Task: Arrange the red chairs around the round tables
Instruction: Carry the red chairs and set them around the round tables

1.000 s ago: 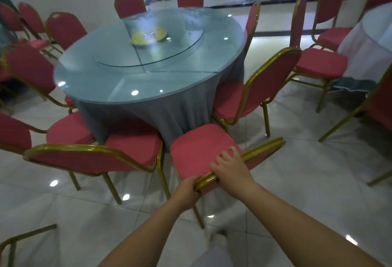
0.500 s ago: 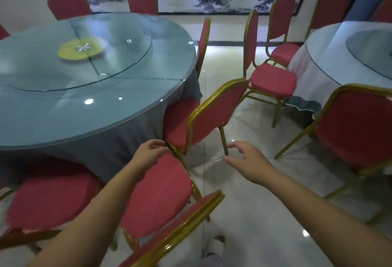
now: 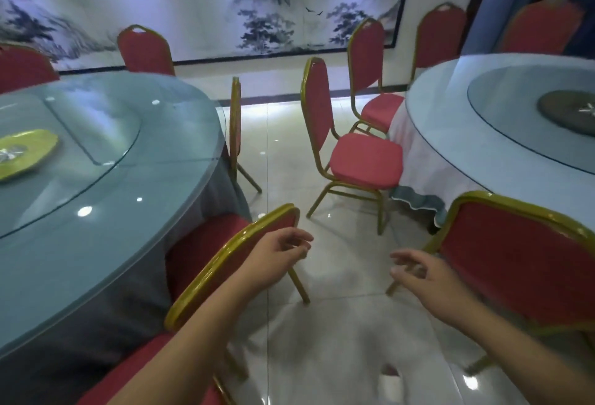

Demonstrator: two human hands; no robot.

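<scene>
- Left hand raised in front of the upper corner of the nearest red chair, fingers loosely curled around nothing; contact with the gold rail impossible to tell.
- Right hand out over bare floor, fingers slack and half bent, thumb close to forefinger, nothing pinched.
- Nearest red chair drawn up to the left round table, seat partly under the grey cloth, back leaning out toward the aisle.
- Another red seat just beside it, cut off by the bottom edge.
- Edge-on chair tight against the same table's rim farther along; a far chair back beyond the opposite rim.
- Right round table draped in white cloth with a teal hem.
- Middle chair with its seat front at that cloth and its back turned to the aisle.
- Rear chair behind it, also facing that table.
- Near right chair, back toward the camera, just beside the right hand and near the teal hem.
- Glossy tiled floor open as a lane between the two table rims, pinched by the edge-on chair on one side and the middle chair's back on the other.
- Wider bare patch of tile under and ahead of both hands.
</scene>
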